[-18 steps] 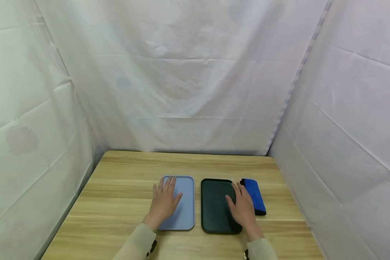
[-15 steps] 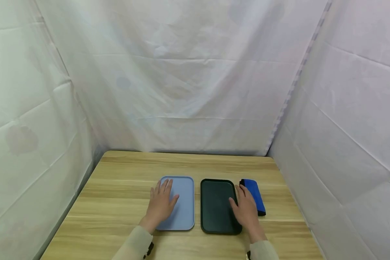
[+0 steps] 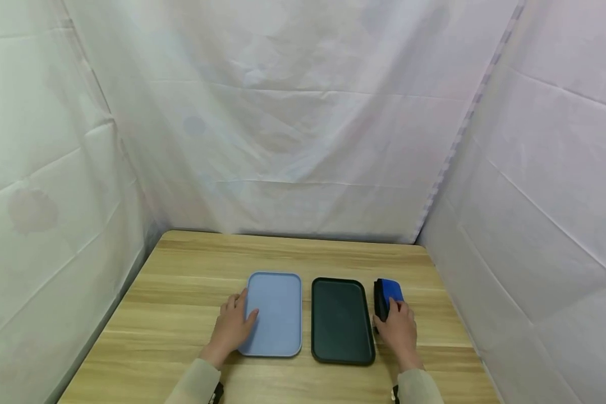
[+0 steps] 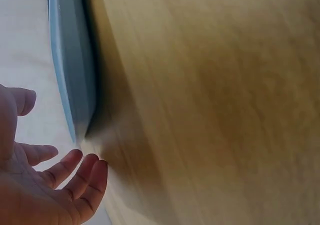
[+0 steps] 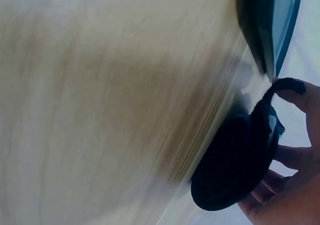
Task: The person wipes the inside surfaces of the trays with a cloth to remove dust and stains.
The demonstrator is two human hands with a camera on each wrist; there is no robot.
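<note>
On the table's right side lies a blue and black fabric roll [image 3: 393, 289], its end dark and rounded in the right wrist view [image 5: 225, 165]. My right hand [image 3: 400, 330] grips the roll from the near side. The thumb lifts a black flap [image 5: 264, 105] along its left edge, while the fingers curl at the other side. My left hand [image 3: 230, 326] hovers by the left edge of a light blue tray [image 3: 275, 314], holding nothing. Its fingers [image 4: 92, 187] are loosely bent in the left wrist view. Whether it touches the rim, I cannot tell.
A dark green tray [image 3: 342, 320] lies between the blue tray and the roll. Both trays hold nothing visible. The wooden table [image 3: 192, 264] ends at a white curtain [image 3: 303, 140] behind, with more white sheets on both sides.
My right hand has moved right, off the green tray's edge, and taken hold of the fabric roll, whose black flap is now raised. My left hand has drawn back leftward from above the blue tray.
</note>
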